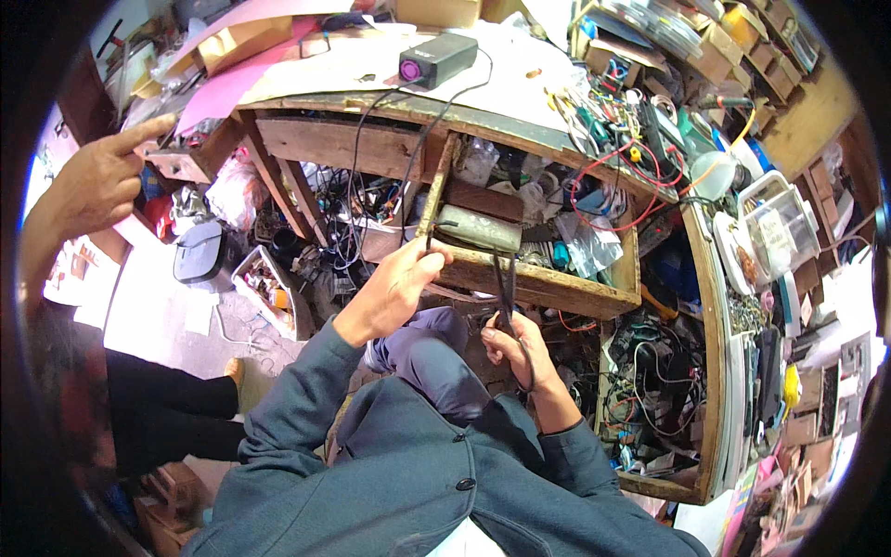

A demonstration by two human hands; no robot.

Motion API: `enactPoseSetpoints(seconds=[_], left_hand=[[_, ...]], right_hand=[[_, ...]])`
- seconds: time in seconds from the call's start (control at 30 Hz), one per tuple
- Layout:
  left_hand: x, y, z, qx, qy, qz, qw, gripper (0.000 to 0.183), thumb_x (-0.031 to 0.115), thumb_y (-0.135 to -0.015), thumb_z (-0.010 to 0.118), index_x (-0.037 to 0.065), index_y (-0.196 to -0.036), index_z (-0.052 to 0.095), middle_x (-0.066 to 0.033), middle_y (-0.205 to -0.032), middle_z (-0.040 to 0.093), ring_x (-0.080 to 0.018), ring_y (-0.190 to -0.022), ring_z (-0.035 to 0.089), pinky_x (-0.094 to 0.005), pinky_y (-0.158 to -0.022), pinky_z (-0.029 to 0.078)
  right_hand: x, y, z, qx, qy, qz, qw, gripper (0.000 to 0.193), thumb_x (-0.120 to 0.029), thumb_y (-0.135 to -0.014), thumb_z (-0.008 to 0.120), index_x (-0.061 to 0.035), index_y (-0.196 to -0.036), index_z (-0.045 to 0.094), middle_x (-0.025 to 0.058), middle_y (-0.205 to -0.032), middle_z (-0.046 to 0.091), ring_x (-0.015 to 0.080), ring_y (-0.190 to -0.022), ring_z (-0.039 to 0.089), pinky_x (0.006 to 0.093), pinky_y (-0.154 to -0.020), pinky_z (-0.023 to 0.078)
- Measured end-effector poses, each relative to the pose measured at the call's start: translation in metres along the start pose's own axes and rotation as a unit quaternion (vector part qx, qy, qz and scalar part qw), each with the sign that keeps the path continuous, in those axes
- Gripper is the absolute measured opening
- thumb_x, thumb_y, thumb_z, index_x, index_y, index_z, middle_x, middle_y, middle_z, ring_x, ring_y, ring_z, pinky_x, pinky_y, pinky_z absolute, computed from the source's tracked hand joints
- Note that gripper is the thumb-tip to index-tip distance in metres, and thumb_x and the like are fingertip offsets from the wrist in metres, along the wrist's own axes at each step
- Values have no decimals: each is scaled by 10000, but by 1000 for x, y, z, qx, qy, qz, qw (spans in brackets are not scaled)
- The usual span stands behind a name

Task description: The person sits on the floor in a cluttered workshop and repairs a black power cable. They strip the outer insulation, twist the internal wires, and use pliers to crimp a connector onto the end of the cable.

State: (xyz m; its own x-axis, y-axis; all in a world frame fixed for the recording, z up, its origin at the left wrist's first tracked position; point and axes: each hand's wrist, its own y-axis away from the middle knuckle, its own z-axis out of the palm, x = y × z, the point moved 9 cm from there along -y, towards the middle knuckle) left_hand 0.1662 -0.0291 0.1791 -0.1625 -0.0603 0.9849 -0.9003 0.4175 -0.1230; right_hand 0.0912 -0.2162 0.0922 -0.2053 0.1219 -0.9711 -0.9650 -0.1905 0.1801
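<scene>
My left hand (394, 292) is closed, thumb and fingers pinched at the left front corner of an open wooden drawer (557, 286). A short dark piece, like a cable end, sticks up from that pinch. In front of the drawer, my right hand (522, 351) is closed around a doubled black cable (507, 290). Its two strands rise over the drawer front, and part hangs along my wrist. Whether both hands hold one cable I cannot tell. Inside the drawer lie a pale block-shaped object (478, 229), plastic bags and small parts.
On the worktable (520, 88) stands a black box-shaped device (438, 61) with cables hanging over the edge. Tangled wires (613, 125) and clear containers (780, 223) crowd the right. Another person's pointing hand (107, 181) reaches in at left, above a floor bin (274, 292).
</scene>
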Motion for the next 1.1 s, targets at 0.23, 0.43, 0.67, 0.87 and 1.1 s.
enactPoseSetpoints(seconds=[0.23,0.43,0.67,0.87,1.1], left_hand=[[-10,28,-64,167,-90,-26,981,360,299,-1099,537,-23,-1027,681,-54,-682,537,-120,-640,486,-325,-605,433],[-11,38,-56,142,-75,21,987,427,342,-1089,476,-37,-1102,671,-124,-771,545,-210,-720,492,-356,-706,450],[-16,47,-58,170,-55,25,984,325,230,-1081,536,-44,-1128,703,-54,-867,674,-110,-805,592,-289,-747,494],[2,42,-53,210,-55,107,970,232,154,-1067,570,-19,-1091,723,74,-742,540,-20,-658,436,-209,-582,359],[-2,49,-66,276,52,73,957,205,91,-1039,628,-63,-1134,725,-7,-874,671,-48,-748,570,-219,-658,472]], right_hand=[[-4,-25,27,-27,113,1,993,144,-121,-953,739,-52,-971,614,-26,-805,586,53,-668,497,228,-594,410],[-10,-34,42,-53,217,-50,974,196,-176,-939,774,-49,-946,625,-47,-791,525,63,-726,465,238,-650,398],[-15,-41,30,-13,168,-23,985,228,-200,-913,804,-75,-891,614,-32,-756,578,32,-706,480,221,-613,384],[-97,-53,5,52,83,-101,990,169,-117,-954,753,-69,-920,594,-77,-746,525,34,-682,462,224,-610,378],[-109,-55,25,56,260,-126,956,303,-246,-902,821,-48,-902,592,-38,-739,526,59,-703,464,244,-624,386]])
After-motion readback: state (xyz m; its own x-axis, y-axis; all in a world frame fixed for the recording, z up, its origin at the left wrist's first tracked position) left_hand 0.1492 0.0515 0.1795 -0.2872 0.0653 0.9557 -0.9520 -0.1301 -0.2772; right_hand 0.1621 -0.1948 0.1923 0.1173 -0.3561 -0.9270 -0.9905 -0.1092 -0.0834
